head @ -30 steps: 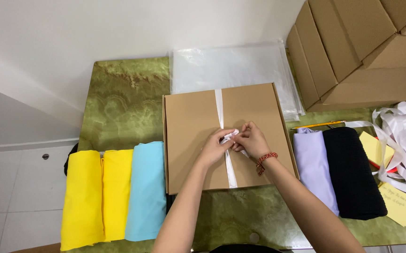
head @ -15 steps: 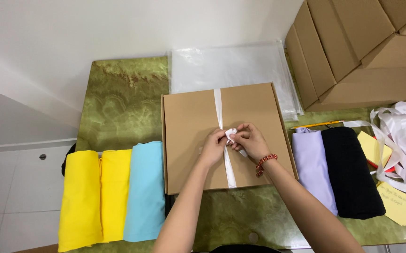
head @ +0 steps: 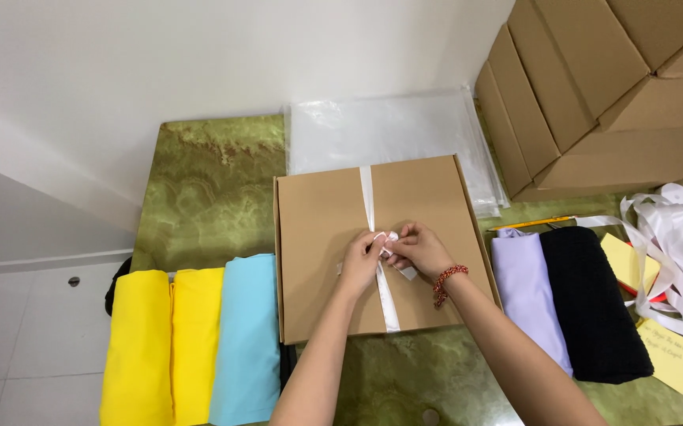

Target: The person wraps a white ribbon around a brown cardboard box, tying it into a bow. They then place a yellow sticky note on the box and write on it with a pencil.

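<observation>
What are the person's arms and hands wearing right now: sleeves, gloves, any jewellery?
Both forearms are bare, with no sleeves in view and no gloves. The left hand wears nothing visible. The right hand has a red beaded bracelet at the wrist. No rings or watch can be made out.

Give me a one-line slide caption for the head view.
Both hands, left hand and right hand, pinch a white ribbon on a flat cardboard box.

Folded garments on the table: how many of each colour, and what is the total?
Yellow folded garments: 2
Light blue folded garment: 1
Lilac folded garment: 1
Black folded garment: 1
Total: 5, lying either side of the brown cardboard box.
</observation>
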